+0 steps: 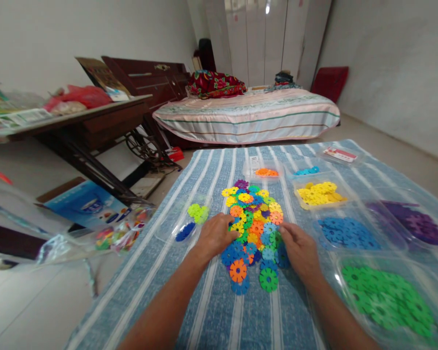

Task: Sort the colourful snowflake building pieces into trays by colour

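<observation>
A mixed pile of notched plastic flower discs (256,226) in orange, yellow, blue, green and purple lies on the striped cloth between my hands. My left hand (215,236) touches the pile's left edge, thumb and forefinger apart beside a yellow disc (237,228). Against the right edge, my right hand (301,250) rests with its fingers stretched toward green and light-blue discs; some fingertips are hidden. Neither hand visibly grips a disc. At the near end of the pile lie an orange disc (238,271) and a green disc (268,279).
Clear tubs on the right hold yellow discs (319,194), blue discs (346,232), purple discs (416,221) and green discs (387,296). Orange discs (267,172) and light-blue discs (306,170) sit in tubs at the back. Left is a tray (168,221) with lime and dark-blue discs.
</observation>
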Motion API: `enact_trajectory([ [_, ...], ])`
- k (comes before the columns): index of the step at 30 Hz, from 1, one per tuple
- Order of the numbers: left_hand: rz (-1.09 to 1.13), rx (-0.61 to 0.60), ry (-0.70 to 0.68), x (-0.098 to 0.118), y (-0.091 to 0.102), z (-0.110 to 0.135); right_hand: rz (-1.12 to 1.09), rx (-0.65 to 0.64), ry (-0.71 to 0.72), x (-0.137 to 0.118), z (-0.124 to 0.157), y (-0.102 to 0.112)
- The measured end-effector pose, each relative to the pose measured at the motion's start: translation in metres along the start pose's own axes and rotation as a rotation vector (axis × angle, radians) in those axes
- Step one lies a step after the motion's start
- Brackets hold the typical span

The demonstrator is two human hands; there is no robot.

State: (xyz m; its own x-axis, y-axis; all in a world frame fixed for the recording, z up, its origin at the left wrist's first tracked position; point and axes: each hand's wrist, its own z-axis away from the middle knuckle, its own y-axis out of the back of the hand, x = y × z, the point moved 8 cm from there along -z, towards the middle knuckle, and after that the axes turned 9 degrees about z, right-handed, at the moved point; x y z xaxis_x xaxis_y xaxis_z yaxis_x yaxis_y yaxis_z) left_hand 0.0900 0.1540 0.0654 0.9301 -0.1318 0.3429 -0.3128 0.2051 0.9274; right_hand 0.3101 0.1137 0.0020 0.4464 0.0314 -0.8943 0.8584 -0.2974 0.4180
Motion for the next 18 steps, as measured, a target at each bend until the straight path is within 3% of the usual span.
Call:
enact_trajectory([
  [5, -0.005, -0.023, -0.065, 0.001, -0.008, -0.006, 0.021, 0.026, 0.002, -0.002, 0.0, 0.002],
  [12, 0.102, -0.061, -0.034, -0.002, -0.004, -0.011, 0.02, 0.043, 0.029, -0.005, 0.0, 0.002],
  [18, 0.025, -0.093, -0.048, 0.007, 0.004, -0.009, 0.018, 0.036, 0.024, -0.005, -0.001, 0.001],
])
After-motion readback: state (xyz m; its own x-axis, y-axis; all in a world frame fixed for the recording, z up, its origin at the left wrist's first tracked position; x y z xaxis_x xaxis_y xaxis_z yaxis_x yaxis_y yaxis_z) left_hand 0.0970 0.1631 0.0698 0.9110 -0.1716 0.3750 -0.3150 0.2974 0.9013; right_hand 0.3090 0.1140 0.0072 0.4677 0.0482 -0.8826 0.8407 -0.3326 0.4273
